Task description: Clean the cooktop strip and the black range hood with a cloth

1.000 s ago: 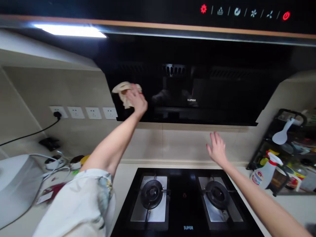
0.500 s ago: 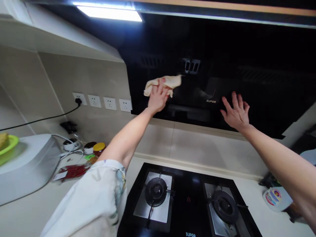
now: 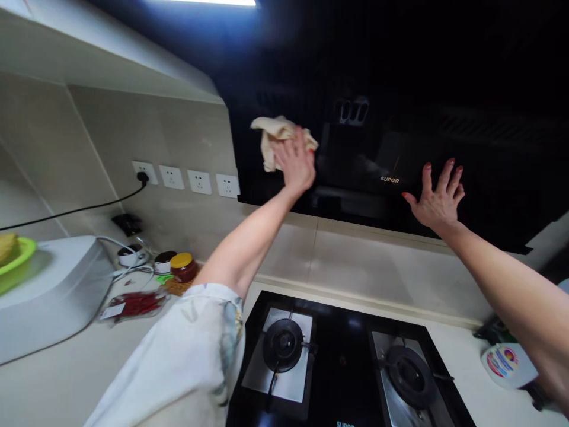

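My left hand (image 3: 297,165) presses a cream-coloured cloth (image 3: 272,139) against the glossy black front of the range hood (image 3: 347,160). The crumpled cloth sticks out past the fingers, mostly to the left and above. To the right of the SUPOR lettering, my right hand (image 3: 440,198) lies on the same black panel, its painted-nail fingers spread and nothing in them. Part of the cloth is covered by the left hand.
Below the hood is a black gas stove (image 3: 342,356) with two burners. To its left are jars (image 3: 183,267), a bag of dried red chillies (image 3: 136,303) and a white appliance (image 3: 57,290). A white bottle (image 3: 509,365) stands right. Wall sockets (image 3: 200,182) line the left wall.
My left hand has slid a little right on the panel, and the cloth has bunched differently under it. My right hand has shifted slightly right with fingers wider apart. The view has tilted down somewhat.
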Action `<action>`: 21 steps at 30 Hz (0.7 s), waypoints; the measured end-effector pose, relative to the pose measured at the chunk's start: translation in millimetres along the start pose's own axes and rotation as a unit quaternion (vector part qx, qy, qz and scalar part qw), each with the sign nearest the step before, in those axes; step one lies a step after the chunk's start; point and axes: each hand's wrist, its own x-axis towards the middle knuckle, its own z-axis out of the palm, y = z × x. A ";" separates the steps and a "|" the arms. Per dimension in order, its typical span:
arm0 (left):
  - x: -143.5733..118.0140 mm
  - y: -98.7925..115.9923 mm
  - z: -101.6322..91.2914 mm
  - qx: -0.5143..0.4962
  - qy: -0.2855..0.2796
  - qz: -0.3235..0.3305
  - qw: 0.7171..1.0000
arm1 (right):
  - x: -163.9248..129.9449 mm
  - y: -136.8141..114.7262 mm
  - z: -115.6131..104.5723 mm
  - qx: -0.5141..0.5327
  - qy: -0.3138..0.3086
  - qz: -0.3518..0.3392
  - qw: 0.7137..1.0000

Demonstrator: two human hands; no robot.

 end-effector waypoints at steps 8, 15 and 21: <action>-74.3 -14.2 14.4 0.037 -0.133 0.334 0.932 | -3.4 -5.7 -11.9 -0.022 -0.018 0.010 1.000; -83.5 -108.4 5.5 0.096 -0.159 0.153 0.971 | -0.9 -4.3 -12.5 -0.031 -0.045 0.025 0.998; -54.5 -96.6 8.7 0.078 -0.094 -0.044 0.992 | -2.4 -9.6 -27.4 -0.027 -0.073 0.023 0.997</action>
